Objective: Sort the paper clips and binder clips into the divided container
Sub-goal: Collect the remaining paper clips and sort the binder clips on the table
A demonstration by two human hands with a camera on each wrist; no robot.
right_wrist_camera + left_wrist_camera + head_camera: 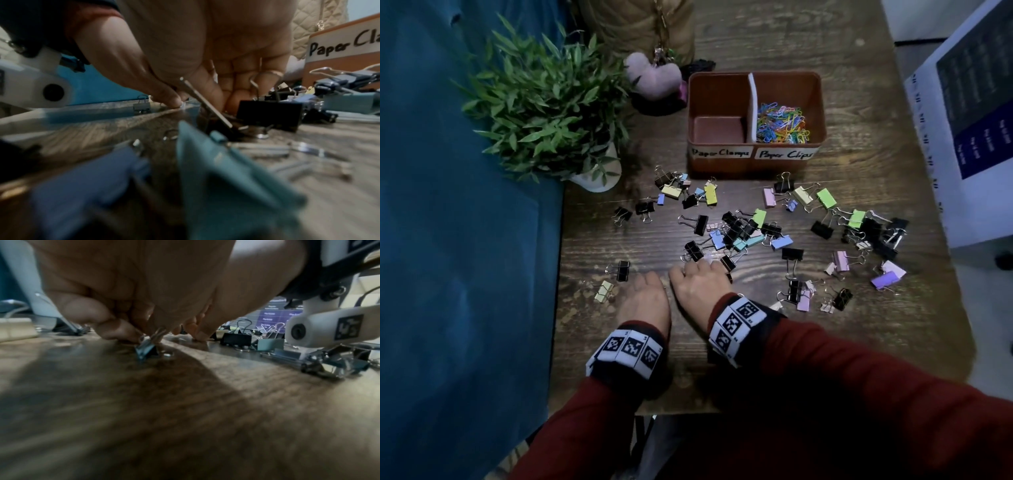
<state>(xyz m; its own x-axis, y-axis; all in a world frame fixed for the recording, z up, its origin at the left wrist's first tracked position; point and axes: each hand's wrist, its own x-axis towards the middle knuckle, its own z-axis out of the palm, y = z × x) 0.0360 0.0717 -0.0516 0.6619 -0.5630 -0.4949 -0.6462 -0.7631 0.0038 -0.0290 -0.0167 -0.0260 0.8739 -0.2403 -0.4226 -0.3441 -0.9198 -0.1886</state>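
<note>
Left hand (131,293) fingertips (121,333) pinch a small binder clip (147,348) on the table (205,418); right hand (216,48) fingers curl among black clips (269,113) — grip unclear. Divided container (755,164) well apart — risk: wire handles snagging neighbours, clip slipping.

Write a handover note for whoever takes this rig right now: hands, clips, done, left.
Left hand: fingers curled down on a small binder clip on the table, pinching it.
Right hand: fingertips down at the near edge of the binder clips; whether it has a grip on one is unclear.
Container: right bay, labelled Paper Clips, holds the paper clips. Left bay, labelled Paper Clamps, is empty.
Done: paper clips sorted.
Left: all binder clips, scattered across the table, go in the left bay.
</note>
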